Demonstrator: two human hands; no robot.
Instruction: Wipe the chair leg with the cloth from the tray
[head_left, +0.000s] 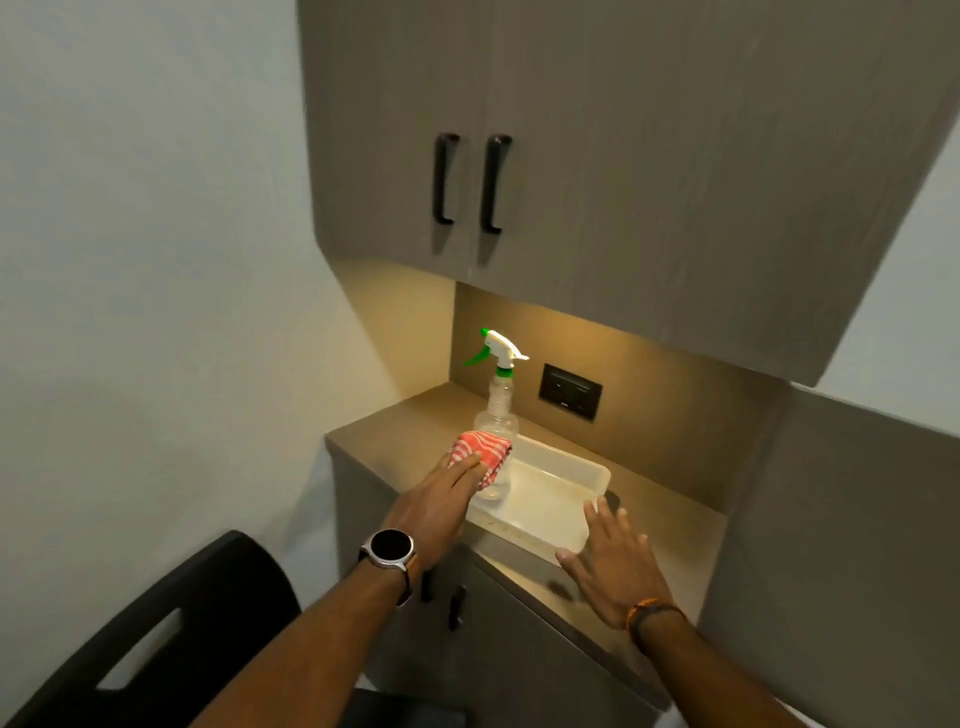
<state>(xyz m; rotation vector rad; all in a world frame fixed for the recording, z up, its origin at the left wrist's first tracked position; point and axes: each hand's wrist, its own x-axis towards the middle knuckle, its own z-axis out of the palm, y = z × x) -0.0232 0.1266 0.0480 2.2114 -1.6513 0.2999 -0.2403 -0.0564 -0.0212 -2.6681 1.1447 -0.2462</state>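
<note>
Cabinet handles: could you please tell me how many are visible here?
4: two black handles on the upper cabinet doors, left and right, and two on the lower cabinet, and, partly hidden by the left arm.

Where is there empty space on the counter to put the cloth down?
The counter is bare left of the spray bottle, up to the wall. There is more bare room behind the tray, under the power socket. Most of the tray floor is empty too. It's crowded at the tray's left end, where the left hand holds the cloth against the bottle.
</note>
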